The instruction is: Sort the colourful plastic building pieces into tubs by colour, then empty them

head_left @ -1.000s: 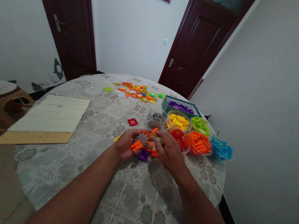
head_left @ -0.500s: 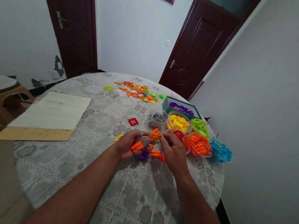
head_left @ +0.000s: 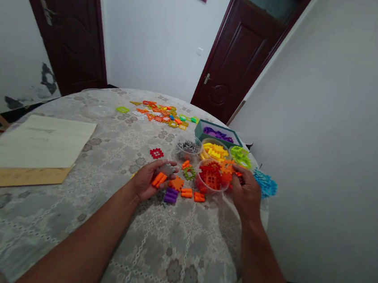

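The left hand (head_left: pixel 147 181) holds a grey toothed piece (head_left: pixel 168 170) and a pair of orange tubular pieces (head_left: pixel 159 179), its fingers curled around them above the cloth-covered worktop (head_left: pixel 150 250). The right hand (head_left: pixel 246 192) pinches an orange openwork piece (head_left: pixel 227 167) between thumb and fingers at the right rim of the tub of red pieces (head_left: pixel 212 178).

Between the hands, on the worktop, lie a green ring-shaped piece (head_left: pixel 188 173), an orange toothed piece (head_left: pixel 177 184), purple tubular pieces (head_left: pixel 171 196) and small groups of orange tubular pieces. A red square openwork piece (head_left: pixel 156 153) lies just beyond the left hand.

Behind the tub of red pieces stand a tub of grey pieces (head_left: pixel 188 148) and a tub of yellow pieces (head_left: pixel 215 151), with light green pieces (head_left: pixel 240 157) to the right; a green box (head_left: pixel 202 133) holding purple pieces stands beyond. Blue pieces (head_left: pixel 265 184) lie to the right of the right hand. A mixed, mostly orange heap (head_left: pixel 161 113) occupies the far part of the worktop. At left, a pale sheet (head_left: pixel 37 141) overlaps a brown one (head_left: pixel 19 179); the faint marks on the pale sheet are illegible.
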Motion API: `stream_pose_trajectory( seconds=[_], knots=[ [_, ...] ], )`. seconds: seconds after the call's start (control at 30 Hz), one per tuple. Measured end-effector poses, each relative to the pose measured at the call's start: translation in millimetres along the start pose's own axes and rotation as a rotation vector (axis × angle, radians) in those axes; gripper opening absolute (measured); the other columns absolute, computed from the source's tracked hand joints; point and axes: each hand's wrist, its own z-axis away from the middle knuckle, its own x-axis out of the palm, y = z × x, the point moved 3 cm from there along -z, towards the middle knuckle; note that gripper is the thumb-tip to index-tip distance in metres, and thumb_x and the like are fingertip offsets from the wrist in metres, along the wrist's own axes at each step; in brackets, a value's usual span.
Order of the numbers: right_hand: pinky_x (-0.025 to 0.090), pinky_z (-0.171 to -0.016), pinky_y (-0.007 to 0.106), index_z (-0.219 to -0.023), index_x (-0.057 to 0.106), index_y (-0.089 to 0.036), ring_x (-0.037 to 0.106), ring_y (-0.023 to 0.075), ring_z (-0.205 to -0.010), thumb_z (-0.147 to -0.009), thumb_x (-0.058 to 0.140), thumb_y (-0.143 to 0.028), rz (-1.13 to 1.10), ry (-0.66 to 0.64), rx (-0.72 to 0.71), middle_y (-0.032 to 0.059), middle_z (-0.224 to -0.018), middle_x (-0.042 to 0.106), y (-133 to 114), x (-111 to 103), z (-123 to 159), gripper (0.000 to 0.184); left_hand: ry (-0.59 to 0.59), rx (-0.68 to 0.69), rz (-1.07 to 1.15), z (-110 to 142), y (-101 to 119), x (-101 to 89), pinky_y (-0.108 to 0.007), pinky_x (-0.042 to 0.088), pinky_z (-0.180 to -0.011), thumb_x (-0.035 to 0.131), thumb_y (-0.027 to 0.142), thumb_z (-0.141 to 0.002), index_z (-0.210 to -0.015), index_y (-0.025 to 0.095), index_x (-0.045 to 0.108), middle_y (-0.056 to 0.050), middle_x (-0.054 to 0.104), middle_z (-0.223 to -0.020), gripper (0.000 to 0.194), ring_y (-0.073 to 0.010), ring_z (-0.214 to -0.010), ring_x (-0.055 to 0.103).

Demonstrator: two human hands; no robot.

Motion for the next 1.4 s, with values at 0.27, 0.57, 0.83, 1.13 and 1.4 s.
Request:
stream_pose_trajectory(
  seconds=[0.27, 0.57, 0.83, 1.13, 1.4],
  knots=[
    [0.052, -0.070, 0.034, -0.125, 0.078, -0.014, 0.063, 0.0214, -0.069, -0.085, 0.056, -0.038, -0.011, 0.228, 0.399, 0.0070, -0.084, 0.076, 57, -53, -9, 0.051, 0.110, 0.020, -0.033, 2, 3, 3.0, -0.016, 0.038, -0.034, 0.067, 0.031, -0.096, -0.105, 0.007, 0.072, -0.018, 0.075, -0.100, 0.026, -0.0158, -0.064, 0.067],
    [0.053, -0.072, 0.036, -0.120, 0.080, -0.017, 0.066, 0.0219, -0.071, -0.088, 0.060, -0.047, 0.029, 0.192, 0.370, 0.0097, -0.096, 0.080, 77, -54, -9, 0.048, 0.175, 0.054, -0.075, -5, 4, -4.4, -0.017, 0.038, -0.033, 0.063, 0.032, -0.099, -0.105, 0.007, 0.072, -0.019, 0.074, -0.100, 0.027, -0.0150, -0.061, 0.066],
    [0.056, -0.089, 0.040, -0.113, 0.080, -0.017, 0.072, 0.0251, -0.088, -0.092, 0.059, -0.051, 0.060, 0.209, 0.261, 0.0127, -0.109, 0.080, 69, -46, -8, 0.045, 0.185, 0.044, -0.073, -3, 4, 1.1, -0.017, 0.037, -0.033, 0.060, 0.031, -0.101, -0.103, 0.010, 0.071, -0.017, 0.074, -0.097, 0.024, -0.0141, -0.058, 0.064],
    [0.055, -0.086, 0.039, -0.112, 0.078, -0.017, 0.072, 0.0246, -0.086, -0.090, 0.058, -0.044, 0.111, 0.140, 0.271, 0.0116, -0.107, 0.081, 80, -25, -10, 0.041, 0.194, 0.043, -0.096, -2, 5, 1.3, -0.016, 0.038, -0.034, 0.064, 0.030, -0.098, -0.102, 0.011, 0.070, -0.016, 0.074, -0.097, 0.021, -0.0141, -0.059, 0.065],
    [0.053, -0.088, 0.038, -0.108, 0.079, -0.018, 0.073, 0.0261, -0.090, -0.092, 0.053, -0.042, 0.303, 0.090, 0.275, 0.0131, -0.106, 0.081, 78, -33, -4, 0.039, 0.179, 0.056, -0.105, -1, 5, 1.7, -0.016, 0.039, -0.034, 0.066, 0.030, -0.096, -0.103, 0.011, 0.070, -0.015, 0.074, -0.097, 0.020, -0.0139, -0.059, 0.065]
  ],
)
